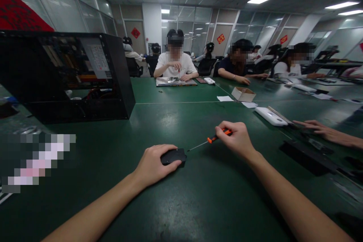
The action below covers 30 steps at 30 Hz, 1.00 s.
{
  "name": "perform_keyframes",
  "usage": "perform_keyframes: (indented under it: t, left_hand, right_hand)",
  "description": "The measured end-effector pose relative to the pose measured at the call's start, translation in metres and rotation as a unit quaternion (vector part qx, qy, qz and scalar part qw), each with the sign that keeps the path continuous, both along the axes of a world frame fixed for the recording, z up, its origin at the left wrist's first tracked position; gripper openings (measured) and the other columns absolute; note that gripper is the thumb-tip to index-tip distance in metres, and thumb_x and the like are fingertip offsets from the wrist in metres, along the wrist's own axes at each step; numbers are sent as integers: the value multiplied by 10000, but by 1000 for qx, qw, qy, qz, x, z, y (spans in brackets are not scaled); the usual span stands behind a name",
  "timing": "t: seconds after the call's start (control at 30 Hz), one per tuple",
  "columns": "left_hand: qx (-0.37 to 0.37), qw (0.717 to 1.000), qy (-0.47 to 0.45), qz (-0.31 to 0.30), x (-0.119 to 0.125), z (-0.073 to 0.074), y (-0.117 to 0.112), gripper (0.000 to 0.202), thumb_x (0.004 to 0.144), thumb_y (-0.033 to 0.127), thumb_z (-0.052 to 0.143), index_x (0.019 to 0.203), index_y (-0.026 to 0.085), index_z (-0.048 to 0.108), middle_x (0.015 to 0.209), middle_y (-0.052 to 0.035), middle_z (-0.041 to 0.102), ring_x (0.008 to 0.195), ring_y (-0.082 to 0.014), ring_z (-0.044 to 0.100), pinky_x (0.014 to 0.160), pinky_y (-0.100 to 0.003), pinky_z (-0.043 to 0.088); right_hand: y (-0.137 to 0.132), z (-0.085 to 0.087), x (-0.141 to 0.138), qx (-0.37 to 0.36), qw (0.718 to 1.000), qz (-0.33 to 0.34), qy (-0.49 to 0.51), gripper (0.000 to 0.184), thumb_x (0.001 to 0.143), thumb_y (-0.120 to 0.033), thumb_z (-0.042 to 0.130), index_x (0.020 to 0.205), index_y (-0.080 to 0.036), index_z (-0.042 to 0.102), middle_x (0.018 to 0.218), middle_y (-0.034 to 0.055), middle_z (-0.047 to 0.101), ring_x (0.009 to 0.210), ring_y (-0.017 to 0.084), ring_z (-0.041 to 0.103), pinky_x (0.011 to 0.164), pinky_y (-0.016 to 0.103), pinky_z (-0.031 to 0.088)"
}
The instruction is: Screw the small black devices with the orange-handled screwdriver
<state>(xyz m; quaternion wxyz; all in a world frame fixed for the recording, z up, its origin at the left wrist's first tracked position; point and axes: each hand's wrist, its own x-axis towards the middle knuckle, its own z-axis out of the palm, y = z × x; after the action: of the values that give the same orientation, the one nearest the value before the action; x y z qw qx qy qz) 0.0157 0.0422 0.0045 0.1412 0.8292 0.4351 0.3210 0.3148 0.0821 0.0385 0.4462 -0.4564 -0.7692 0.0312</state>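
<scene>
My left hand (155, 162) is closed around a small black box-shaped device (173, 156) that lies on the green tabletop, thumb along its near side and fingers over the far side. In my right hand (235, 136) is a screwdriver (210, 140) with an orange and black handle. Its thin metal shaft slants down to the left, and the tip is close to the device's right end. From this view I cannot tell whether the tip touches it. My palm hides part of the device.
A black open-sided computer case (119, 79) stands at the left. To the right are a white device (270, 116), a dark flat part (307, 157) and another person's hand (326, 132). An open cardboard box (243, 94) and paper sheets (225, 98) lie farther back. Several people sit across the table.
</scene>
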Motion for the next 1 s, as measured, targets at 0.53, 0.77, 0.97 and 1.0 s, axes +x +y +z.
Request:
perform_keyframes:
  t: [0.53, 0.77, 0.97, 1.0]
  left_hand:
    - [-8, 1000, 6, -10, 0, 1, 0, 361, 825, 387, 747, 1147, 227, 716, 1118, -51, 778, 988, -259, 744, 906, -378, 571]
    - [-8, 1000, 4, -12, 0, 0, 0, 365, 828, 395, 750, 1150, 227, 718, 1127, -56, 775, 1000, -267, 738, 912, -388, 568]
    - [-17, 1000, 8, -13, -1, 0, -1, 371, 833, 398, 753, 1157, 222, 712, 1133, -55, 772, 1009, -267, 733, 920, -396, 559]
    - [-18, 1000, 8, -14, -1, 0, -1, 373, 832, 398, 753, 1160, 223, 712, 1135, -55, 771, 1011, -267, 732, 922, -396, 557]
  right_hand:
    - [16, -28, -2, -138, 988, 14, 67, 360, 865, -420, 565, 598, -184, 613, 550, 12, 604, 500, 134, 499, 518, 270, 364]
    - [14, -23, 0, -122, 989, 32, 71, 353, 879, -405, 568, 606, -187, 616, 558, 20, 622, 504, 142, 530, 531, 275, 387]
    - [12, -23, -2, -145, 985, 48, 80, 344, 884, -399, 569, 615, -188, 602, 557, 14, 619, 503, 147, 558, 530, 275, 396]
    - [12, -23, -2, -150, 984, 49, 82, 344, 885, -401, 569, 616, -189, 601, 561, 15, 620, 507, 151, 567, 533, 276, 401]
